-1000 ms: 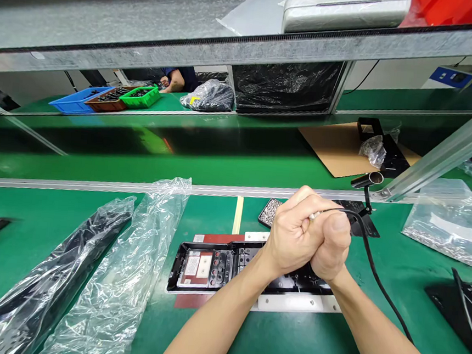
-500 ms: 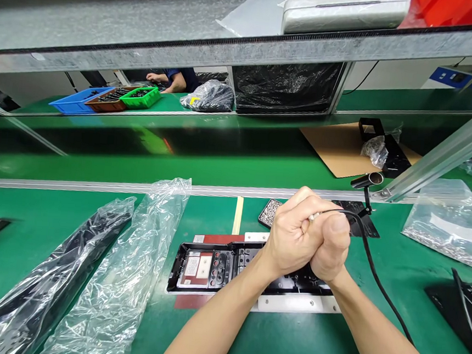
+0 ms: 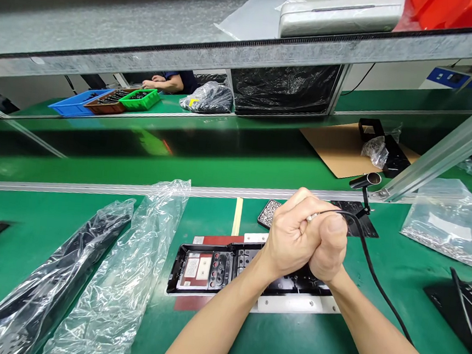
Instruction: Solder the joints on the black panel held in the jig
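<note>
We have both hands closed and pressed together above the black case (image 3: pixel 234 262), which lies open on the table (image 3: pixel 295 347) with a white block (image 3: pixel 299 304) along its near side. Our left hand (image 3: pixel 292 237) is curled into a fist and seems to grip the black cable (image 3: pixel 371 263) near its pale end (image 3: pixel 310 217), which shows at the curled forefinger. Our right hand (image 3: pixel 329 246) is closed too, its thumb just under the cable; we cannot tell what, if anything, sits inside its fist. The cable arches over that thumb and runs down to our right, past the forearm. We judge the step in hand to be working on the cable's end, held off the case. The next move, as we read it, calls for a firm pinch by the pale end, enough slack on the right, and fingers parted so that the end can be seen. A dark tray (image 3: pixel 263 223) of small metal parts (image 3: pixel 270 211) lies just beyond our left hand.
</note>
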The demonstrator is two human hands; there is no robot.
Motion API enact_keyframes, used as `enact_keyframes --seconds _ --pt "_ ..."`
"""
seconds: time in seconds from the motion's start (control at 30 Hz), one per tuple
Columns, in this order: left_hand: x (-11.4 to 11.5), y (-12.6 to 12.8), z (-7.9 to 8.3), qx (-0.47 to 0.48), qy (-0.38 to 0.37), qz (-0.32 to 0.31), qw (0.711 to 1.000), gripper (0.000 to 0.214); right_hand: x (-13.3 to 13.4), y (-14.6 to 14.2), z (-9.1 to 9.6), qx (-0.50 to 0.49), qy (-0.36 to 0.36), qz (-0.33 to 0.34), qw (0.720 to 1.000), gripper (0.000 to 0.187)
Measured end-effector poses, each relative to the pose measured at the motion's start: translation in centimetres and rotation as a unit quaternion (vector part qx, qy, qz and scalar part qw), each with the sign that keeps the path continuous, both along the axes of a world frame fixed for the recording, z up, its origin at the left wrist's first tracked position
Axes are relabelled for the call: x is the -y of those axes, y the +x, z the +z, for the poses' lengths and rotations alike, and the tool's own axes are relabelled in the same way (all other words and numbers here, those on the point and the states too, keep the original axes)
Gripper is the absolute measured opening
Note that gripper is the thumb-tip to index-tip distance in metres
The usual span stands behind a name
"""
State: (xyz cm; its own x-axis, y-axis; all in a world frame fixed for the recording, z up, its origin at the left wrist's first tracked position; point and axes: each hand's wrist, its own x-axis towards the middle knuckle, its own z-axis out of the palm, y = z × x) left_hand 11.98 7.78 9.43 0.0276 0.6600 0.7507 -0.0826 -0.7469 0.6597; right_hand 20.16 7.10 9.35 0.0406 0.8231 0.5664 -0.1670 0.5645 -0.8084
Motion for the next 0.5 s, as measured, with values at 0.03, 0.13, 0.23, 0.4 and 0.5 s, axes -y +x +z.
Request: enact_keyframes --seconds 0.03,0.13,0.23,0.4,0.5 --pt "0.01 0.01 -0.01 0.001 0.0 0.0 1.0 0.023 0.01 -0.01 -0.03 -0.002 -0.001 0.002 1.0 0.059" --pt "0.03 0.04 -0.02 -0.002 0.002 0.004 1.0 0.024 0.05 -0.05 -0.11 -0.006 0.0 0.001 1.0 0.059" --pt "0.01 0.02 -0.05 -0.003 0.004 0.004 1.0 0.027 0.05 -0.03 -0.21 -0.001 -0.004 -0.008 1.0 0.06" --pt "0.02 0.05 -0.11 0.003 0.002 -0.003 1.0 0.024 -0.01 0.15 -0.34 0.012 -0.021 -0.012 1.0 0.062" --pt "0.1 0.1 -0.06 0.004 -0.002 -0.001 1.0 0.021 0.02 0.18 -0.31 0.014 -0.022 -0.009 1.0 0.062"
